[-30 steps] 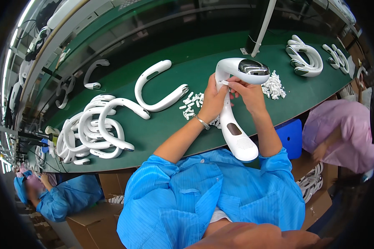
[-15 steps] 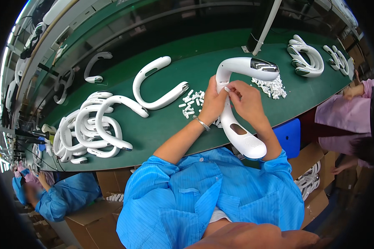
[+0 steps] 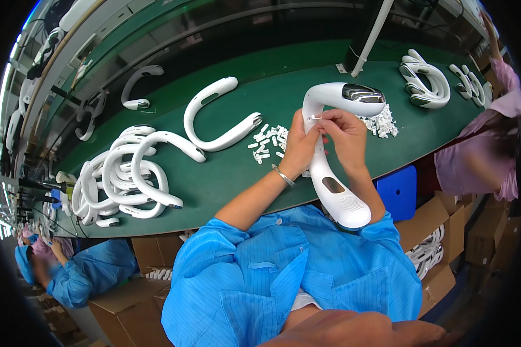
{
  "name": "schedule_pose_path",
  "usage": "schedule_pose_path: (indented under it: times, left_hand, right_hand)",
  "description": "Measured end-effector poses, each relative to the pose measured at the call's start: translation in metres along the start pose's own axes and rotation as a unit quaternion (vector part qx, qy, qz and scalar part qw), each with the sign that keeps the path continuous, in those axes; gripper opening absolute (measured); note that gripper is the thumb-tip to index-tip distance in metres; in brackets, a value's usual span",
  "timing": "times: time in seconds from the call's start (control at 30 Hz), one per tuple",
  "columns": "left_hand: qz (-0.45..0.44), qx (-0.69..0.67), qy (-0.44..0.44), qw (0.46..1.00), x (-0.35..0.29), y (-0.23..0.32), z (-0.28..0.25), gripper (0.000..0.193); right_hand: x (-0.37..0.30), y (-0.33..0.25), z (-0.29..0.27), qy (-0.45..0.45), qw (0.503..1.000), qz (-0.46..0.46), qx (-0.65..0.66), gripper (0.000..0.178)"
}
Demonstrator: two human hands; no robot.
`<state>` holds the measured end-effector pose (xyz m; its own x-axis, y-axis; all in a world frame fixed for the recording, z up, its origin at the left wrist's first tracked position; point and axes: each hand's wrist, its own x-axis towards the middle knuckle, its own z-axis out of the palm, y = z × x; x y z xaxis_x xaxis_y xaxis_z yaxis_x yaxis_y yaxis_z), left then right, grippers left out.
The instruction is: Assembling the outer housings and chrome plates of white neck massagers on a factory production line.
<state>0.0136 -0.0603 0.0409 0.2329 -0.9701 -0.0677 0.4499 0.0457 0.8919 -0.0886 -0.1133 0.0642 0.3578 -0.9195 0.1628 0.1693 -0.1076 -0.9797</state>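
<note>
My left hand (image 3: 300,144) is wrapped round the middle of a white U-shaped neck fan (image 3: 348,203), which has a dark glossy panel at its far end and a perforated near end. The fingertips of my right hand (image 3: 347,137) pinch a small white plastic piece (image 3: 315,118) against the slot on the fan's inner curve. My fingers hide part of the piece. Loose white pieces (image 3: 263,143) lie on the bench just left of the fan, and a bigger heap of them (image 3: 382,124) is beyond my right hand.
A stack of neck fans (image 3: 121,173) covers the bench's left side, with a single neck fan (image 3: 214,144) nearer the middle. More fans (image 3: 431,81) lie at far right, past a pole (image 3: 369,40). A blue stool (image 3: 396,192) and cardboard boxes (image 3: 124,306) stand below; co-workers are on both sides.
My right fingertips have moved up slightly, bringing the small white piece to the slot, and the fan has tilted a little. At right, a co-worker in pink has raised an arm.
</note>
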Motion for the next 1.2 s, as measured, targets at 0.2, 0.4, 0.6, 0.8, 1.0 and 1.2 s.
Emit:
schedule_pose_path:
  times: [0.2,0.4,0.6,0.8,1.0,1.2]
  left_hand:
    - [0.066,-0.022,-0.023,0.997,0.0,-0.009,-0.007,0.035]
    - [0.106,0.076,-0.024,0.991,-0.006,-0.009,-0.009,0.032]
    - [0.184,0.198,0.001,0.963,-0.011,-0.004,-0.006,0.037]
    - [0.22,0.181,0.002,0.958,-0.007,-0.003,-0.006,0.03]
    - [0.071,0.107,0.017,0.992,0.015,-0.01,-0.014,0.03]
    - [-0.058,-0.013,0.051,0.997,0.02,-0.003,-0.04,0.038]
  right_hand:
    - [0.0,0.011,-0.004,-0.021,0.999,0.038,0.007,0.009]
    - [-0.007,0.016,-0.007,-0.005,0.997,-0.045,-0.069,0.017]
    - [-0.013,0.087,-0.056,-0.053,0.985,0.047,0.157,0.066]
    - [-0.007,0.053,-0.029,-0.006,0.992,0.018,0.125,0.031]
    - [0.021,0.04,-0.011,-0.041,0.997,0.06,0.002,0.026]
    - [0.046,0.055,-0.045,-0.057,0.979,0.011,-0.197,0.026]
